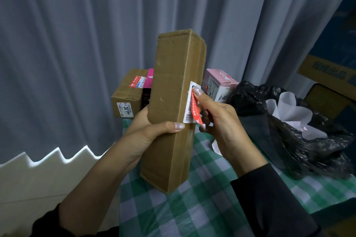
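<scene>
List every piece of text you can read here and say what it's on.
"10": large print on the pink box, turned sideways.
"3C01", roughly: white sticker on the small brown box; the reading is uncertain and the rest is blurred.
Red-and-white label that the right hand pinches on the tall carton: print too small to read.
Yellow box: blue characters, too blurred to read.

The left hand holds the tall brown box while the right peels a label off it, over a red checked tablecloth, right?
Not quite. The head view shows the tablecloth is green checked, not red. The left hand does hold the tall brown box while the right hand peels the label off it.
</scene>
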